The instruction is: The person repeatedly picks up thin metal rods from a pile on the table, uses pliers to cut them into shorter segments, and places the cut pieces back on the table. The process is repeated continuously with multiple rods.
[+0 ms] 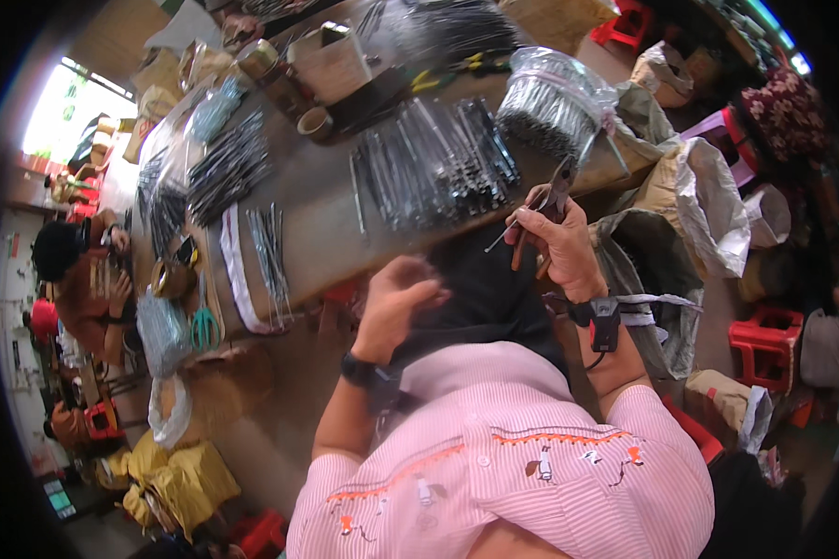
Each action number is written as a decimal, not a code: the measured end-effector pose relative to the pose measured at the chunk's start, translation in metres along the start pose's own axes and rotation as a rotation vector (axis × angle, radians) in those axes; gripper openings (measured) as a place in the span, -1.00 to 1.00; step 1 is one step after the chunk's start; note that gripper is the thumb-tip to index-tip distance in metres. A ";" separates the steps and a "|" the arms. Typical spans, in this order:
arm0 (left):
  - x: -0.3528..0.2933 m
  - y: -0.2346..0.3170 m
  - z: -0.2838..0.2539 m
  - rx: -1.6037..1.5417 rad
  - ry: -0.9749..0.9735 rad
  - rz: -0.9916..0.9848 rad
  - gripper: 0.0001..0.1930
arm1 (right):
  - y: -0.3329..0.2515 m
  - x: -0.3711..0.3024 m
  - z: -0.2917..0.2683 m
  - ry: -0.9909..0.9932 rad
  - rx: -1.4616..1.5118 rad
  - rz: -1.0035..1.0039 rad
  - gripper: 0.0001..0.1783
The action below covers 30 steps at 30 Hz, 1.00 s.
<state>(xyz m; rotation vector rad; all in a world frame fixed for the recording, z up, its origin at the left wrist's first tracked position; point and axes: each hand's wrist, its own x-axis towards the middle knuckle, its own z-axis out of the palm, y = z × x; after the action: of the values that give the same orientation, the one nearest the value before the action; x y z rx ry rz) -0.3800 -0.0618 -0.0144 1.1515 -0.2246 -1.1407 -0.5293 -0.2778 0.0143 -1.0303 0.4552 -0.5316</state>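
The right hand is holding brown-handled metal pliers and a thin silvery rod, seemingly unfinished, beside the brown worktop; the blurred left hand isn't showing its grip clearly. Grey metal rods are lying grouped, which ones finished uncertain.

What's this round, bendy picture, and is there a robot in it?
No robot here, just a person's two bare hands! A wide camera on the person's head looks down, which makes straight edges look bent. The right hand has pliers in its grip, and a thin stick pokes out beside them. The left hand is blurry, so I can't tell whether it holds anything. On the table lie many thin rods, a plastic-wrapped bundle and a box.
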 end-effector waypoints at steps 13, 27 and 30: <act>0.002 0.016 0.029 0.163 -0.110 0.272 -0.86 | 0.038 -0.023 0.045 -0.075 -0.247 -0.120 -0.87; -0.001 0.007 0.025 0.273 -0.222 0.044 -0.72 | 0.026 -0.019 0.031 0.082 -0.095 -0.018 -0.79; -0.002 0.009 0.026 0.306 -0.275 -0.068 -0.70 | 0.031 -0.020 0.023 0.077 -0.095 0.080 -0.75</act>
<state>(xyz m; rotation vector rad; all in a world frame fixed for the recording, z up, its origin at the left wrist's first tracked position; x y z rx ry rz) -0.3930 -0.0763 0.0056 1.2741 -0.5923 -1.3572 -0.5253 -0.2370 -0.0011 -1.0806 0.5925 -0.4827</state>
